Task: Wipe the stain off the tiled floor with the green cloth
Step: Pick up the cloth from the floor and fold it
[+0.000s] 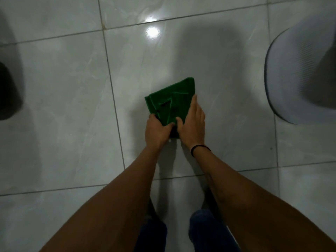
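A folded green cloth (171,99) lies on the glossy pale tiled floor (63,106) in the middle of the view. My left hand (157,130) grips the cloth's near left corner, fingers curled around its edge. My right hand (192,124) lies along the cloth's right side, thumb pressed on top and fingers stretched forward; a thin black band circles that wrist. No stain shows on the tiles around the cloth; whatever is under the cloth is hidden.
A pale round plastic object (298,75) with a ribbed surface stands at the right edge. A dark shape (7,91) sits at the far left. A lamp reflection (152,32) glares on the tile ahead. My knees in dark blue trousers (200,231) show below.
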